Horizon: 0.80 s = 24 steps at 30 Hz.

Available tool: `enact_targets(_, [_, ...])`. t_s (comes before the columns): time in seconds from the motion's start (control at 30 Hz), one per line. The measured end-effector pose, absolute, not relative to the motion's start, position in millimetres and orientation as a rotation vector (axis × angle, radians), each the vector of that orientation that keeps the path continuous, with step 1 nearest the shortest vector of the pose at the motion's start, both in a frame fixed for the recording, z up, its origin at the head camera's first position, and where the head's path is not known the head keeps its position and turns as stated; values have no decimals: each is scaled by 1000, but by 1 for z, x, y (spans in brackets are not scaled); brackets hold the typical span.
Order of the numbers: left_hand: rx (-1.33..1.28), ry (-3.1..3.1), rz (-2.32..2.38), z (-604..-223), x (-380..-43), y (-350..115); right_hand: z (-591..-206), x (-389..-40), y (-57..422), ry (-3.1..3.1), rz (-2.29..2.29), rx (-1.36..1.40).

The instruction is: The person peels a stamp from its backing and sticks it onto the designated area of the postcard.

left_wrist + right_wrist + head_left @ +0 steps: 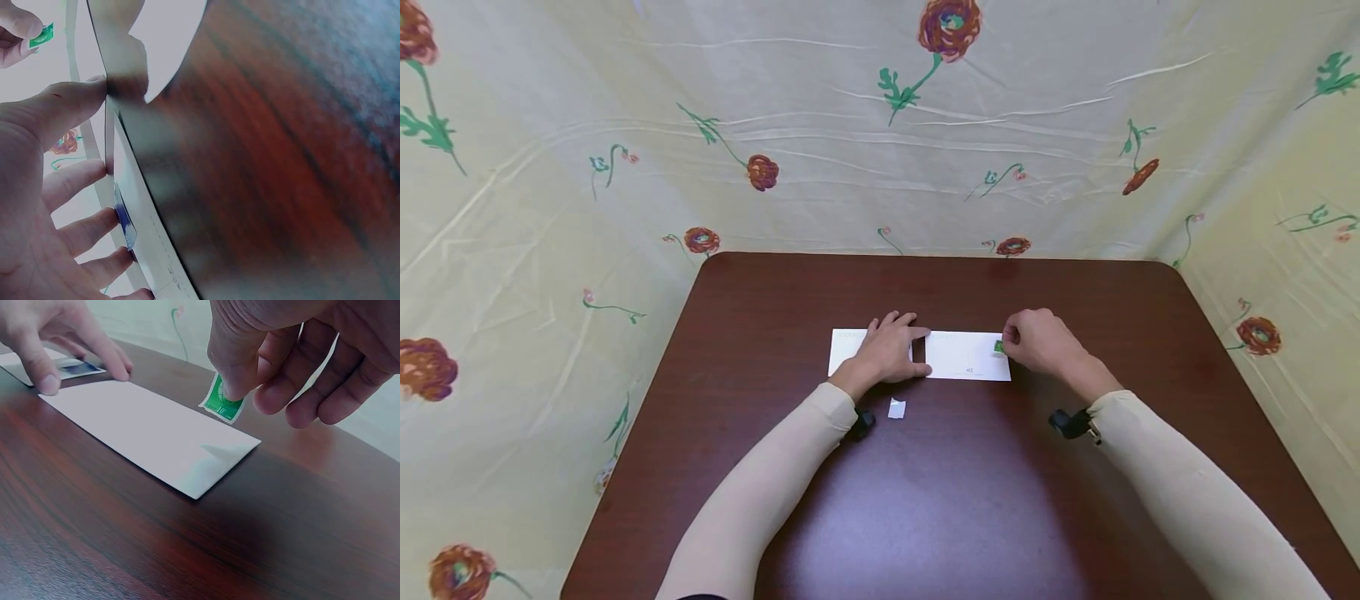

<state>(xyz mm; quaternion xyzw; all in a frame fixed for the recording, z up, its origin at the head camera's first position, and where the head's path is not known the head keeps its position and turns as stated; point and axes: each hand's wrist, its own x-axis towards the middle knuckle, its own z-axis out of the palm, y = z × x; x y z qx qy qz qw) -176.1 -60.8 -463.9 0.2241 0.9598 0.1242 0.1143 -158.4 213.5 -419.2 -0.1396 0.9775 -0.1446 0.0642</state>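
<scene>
A white envelope (964, 354) lies flat on the table. My right hand (1037, 340) pinches a small green postage stamp (222, 403) between thumb and forefinger, close over the envelope's far right corner. At the envelope's left end, the spread fingers of my left hand (886, 352) reach down, with thumb and forefinger at its two left corners in the right wrist view. Under and behind this hand lies a second white envelope (847, 342), partly hidden. It bears a blue stamp (79, 369) at its right end.
A small white piece of paper (897, 408) lies on the dark brown table (940, 517), nearer to me than the envelopes. A flowered curtain (820, 208) hangs around the table's back and sides.
</scene>
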Motion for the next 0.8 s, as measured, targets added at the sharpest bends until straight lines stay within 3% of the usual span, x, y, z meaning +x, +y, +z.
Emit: enact_targets(0.8, [667, 2818, 391, -463, -174, -60, -420, -147, 170, 2889, -484, -538])
